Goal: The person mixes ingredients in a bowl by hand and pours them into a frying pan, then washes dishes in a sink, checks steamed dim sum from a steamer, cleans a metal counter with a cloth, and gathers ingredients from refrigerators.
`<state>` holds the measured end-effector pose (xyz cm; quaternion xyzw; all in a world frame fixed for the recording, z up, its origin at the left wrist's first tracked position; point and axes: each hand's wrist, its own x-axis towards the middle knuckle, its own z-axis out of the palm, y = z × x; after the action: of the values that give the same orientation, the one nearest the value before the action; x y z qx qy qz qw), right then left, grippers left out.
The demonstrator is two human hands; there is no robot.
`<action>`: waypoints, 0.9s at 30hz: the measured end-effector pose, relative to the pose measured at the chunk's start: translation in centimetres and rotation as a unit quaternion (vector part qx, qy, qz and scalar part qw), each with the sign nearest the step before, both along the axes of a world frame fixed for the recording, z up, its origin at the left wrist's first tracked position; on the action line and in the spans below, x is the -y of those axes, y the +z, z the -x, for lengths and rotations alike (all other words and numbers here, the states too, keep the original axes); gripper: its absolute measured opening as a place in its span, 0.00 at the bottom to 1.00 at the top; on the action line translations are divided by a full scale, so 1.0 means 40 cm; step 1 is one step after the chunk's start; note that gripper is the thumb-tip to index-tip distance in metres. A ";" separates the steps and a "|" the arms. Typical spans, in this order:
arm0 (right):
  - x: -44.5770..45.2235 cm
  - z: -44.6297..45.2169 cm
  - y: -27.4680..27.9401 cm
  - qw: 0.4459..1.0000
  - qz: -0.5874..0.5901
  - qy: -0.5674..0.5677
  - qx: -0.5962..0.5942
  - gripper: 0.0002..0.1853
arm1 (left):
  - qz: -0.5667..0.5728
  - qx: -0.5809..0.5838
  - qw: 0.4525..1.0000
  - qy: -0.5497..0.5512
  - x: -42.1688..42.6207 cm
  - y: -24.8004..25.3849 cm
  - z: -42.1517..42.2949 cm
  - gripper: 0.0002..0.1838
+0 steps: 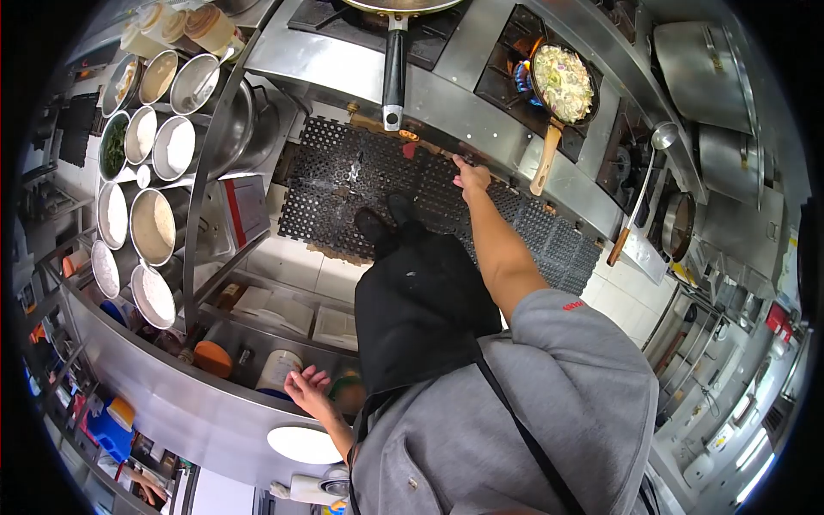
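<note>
My right hand [471, 176] reaches to the front edge of the steel stove [429, 103], with its fingers drawn together there. Whatever lies between the fingertips is too small to make out. To its right, a frying pan [562, 84] of chopped pale food sits over a lit burner, and its wooden handle [547, 160] juts out over the stove edge. Another pan [395, 73] with a black handle is on the burner to the left. My left hand [307, 390] hangs open beside a white tub [279, 371] on the counter side, fingers apart.
Metal containers [154, 226] of powders and other ingredients stand on a rack at left. Squeeze bottles [210, 27] are behind them. A white plate [304, 445] rests on the steel counter. A ladle [639, 193] hangs at right. Black rubber mats [343, 172] cover the floor.
</note>
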<state>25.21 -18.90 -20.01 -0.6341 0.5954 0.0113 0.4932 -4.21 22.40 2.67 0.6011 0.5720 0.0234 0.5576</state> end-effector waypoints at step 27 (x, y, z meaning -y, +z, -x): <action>0.302 0.085 0.303 0.941 -0.008 0.293 0.167 0.15 | -0.023 -0.013 0.938 -0.346 0.022 -0.205 -0.289 0.22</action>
<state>21.81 -30.98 -7.89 -0.7692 0.2920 0.0542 0.5657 7.33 21.51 -5.54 0.7752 0.3345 -0.1654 0.5097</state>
